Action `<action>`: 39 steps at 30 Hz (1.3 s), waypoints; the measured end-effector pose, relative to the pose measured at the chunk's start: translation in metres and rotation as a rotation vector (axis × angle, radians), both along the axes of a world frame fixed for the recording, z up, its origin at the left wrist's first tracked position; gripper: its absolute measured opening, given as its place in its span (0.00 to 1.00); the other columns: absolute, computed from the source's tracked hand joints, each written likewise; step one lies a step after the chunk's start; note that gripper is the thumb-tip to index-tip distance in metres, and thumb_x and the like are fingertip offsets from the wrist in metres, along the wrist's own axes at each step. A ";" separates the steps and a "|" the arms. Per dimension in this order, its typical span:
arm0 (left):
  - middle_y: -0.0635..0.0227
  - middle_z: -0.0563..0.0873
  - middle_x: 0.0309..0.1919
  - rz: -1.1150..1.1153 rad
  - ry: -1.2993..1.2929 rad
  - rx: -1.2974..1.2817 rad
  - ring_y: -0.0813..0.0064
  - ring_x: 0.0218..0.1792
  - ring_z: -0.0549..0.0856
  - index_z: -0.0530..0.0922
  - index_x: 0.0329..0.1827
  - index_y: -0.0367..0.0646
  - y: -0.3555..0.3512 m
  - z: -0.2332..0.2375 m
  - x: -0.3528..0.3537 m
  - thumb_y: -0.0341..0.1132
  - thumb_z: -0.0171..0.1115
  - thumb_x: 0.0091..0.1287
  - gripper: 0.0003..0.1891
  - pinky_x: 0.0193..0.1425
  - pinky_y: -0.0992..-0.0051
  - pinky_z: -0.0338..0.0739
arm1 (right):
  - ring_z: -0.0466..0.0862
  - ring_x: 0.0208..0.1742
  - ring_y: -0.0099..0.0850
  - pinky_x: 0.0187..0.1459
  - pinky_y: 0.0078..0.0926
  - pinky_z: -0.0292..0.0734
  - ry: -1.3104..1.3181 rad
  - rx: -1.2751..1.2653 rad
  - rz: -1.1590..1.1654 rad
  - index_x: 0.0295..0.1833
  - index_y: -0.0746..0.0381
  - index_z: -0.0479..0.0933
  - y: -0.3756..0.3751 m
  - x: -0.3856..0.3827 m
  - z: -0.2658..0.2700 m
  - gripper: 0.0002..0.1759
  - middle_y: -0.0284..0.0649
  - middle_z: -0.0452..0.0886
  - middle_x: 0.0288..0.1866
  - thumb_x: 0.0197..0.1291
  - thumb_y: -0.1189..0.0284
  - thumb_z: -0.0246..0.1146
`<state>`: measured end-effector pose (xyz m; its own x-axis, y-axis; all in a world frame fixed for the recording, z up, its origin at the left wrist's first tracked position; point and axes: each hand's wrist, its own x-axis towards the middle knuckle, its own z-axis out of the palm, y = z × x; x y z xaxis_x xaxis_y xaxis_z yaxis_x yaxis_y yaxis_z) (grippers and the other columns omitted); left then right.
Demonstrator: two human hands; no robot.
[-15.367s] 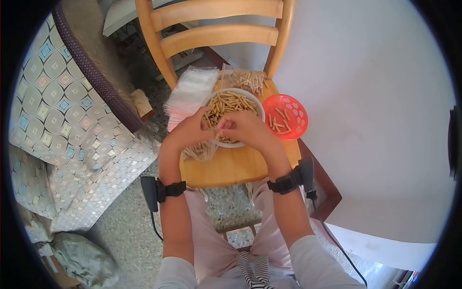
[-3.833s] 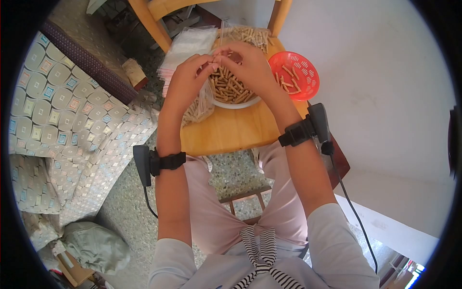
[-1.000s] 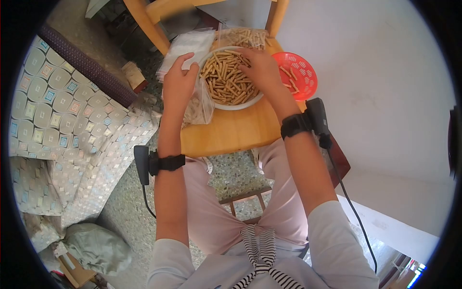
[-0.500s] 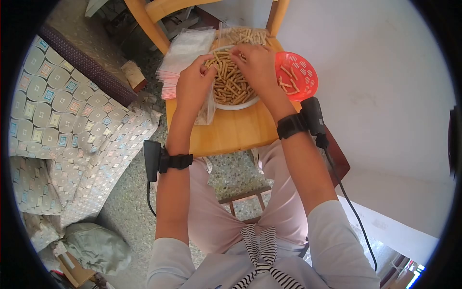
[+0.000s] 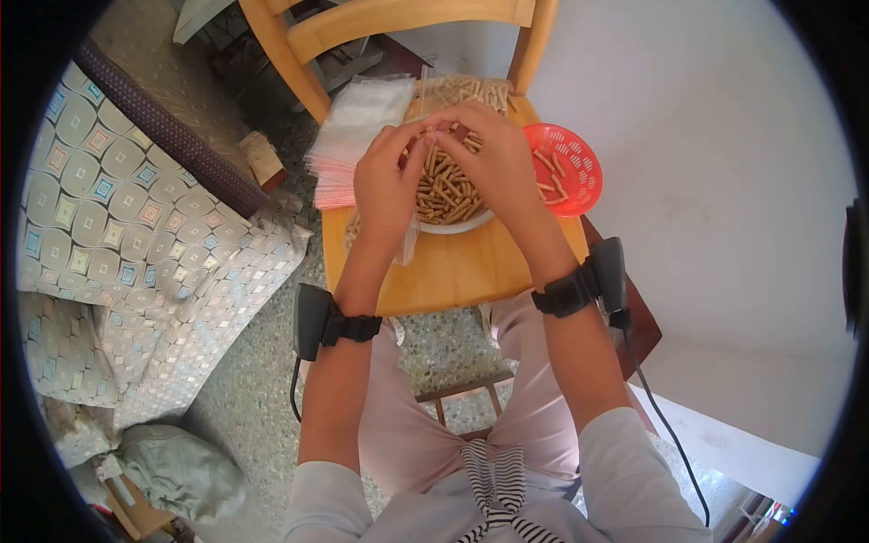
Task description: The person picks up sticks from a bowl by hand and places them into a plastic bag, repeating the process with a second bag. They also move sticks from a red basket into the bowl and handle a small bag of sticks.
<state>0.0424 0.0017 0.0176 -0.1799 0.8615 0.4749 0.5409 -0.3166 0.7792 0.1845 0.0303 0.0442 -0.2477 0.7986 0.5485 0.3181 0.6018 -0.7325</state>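
Note:
Over a white bowl [image 5: 453,227] full of short brown stick pieces [image 5: 448,190], my two hands meet at their fingertips. My left hand [image 5: 387,181] is closed in a pinch, and my right hand [image 5: 493,158] closes against it from the other side. What lies between the fingertips is too small and covered to name. Beneath my left hand and wrist lies a clear plastic bag [image 5: 407,242], partly hidden, with some pale pieces showing at its left. The hands cover the bowl's upper left part.
Everything stands on a wooden chair seat [image 5: 453,276]. A stack of clear zip bags [image 5: 362,113] lies at the left, and a filled bag [image 5: 471,90] behind the bowl. A red basket [image 5: 588,172] with several sticks is at right, near the wall [image 5: 706,181].
My hands have come together from apart, their fingertips now meeting above the bowl. The chair and everything on it sit lower in the view, as the camera has tilted.

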 end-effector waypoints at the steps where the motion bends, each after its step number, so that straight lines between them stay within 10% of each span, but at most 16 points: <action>1: 0.65 0.82 0.34 0.004 -0.031 0.035 0.72 0.29 0.81 0.84 0.51 0.44 -0.001 0.001 0.000 0.33 0.64 0.69 0.10 0.36 0.74 0.76 | 0.79 0.33 0.30 0.39 0.25 0.75 0.032 -0.005 0.012 0.45 0.62 0.84 -0.002 0.000 0.000 0.10 0.38 0.82 0.36 0.58 0.73 0.70; 23: 0.70 0.82 0.32 0.040 -0.116 -0.042 0.80 0.27 0.76 0.85 0.46 0.43 0.003 0.009 -0.011 0.31 0.70 0.64 0.09 0.33 0.79 0.72 | 0.84 0.34 0.33 0.38 0.28 0.79 0.202 -0.049 -0.020 0.45 0.62 0.83 0.005 -0.007 -0.008 0.09 0.41 0.85 0.38 0.60 0.71 0.69; 39: 0.76 0.75 0.39 -0.327 -0.335 0.038 0.88 0.35 0.71 0.84 0.42 0.37 0.007 0.010 -0.037 0.24 0.70 0.64 0.06 0.40 0.86 0.67 | 0.88 0.36 0.30 0.38 0.26 0.79 0.147 -0.331 0.258 0.51 0.62 0.81 0.002 -0.014 -0.014 0.12 0.42 0.87 0.39 0.67 0.67 0.64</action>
<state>0.0050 0.0089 0.0272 -0.0500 0.8817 0.4691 0.1289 -0.4601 0.8785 0.1705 0.0318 0.0302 -0.4006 0.8592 0.3184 0.0657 0.3735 -0.9253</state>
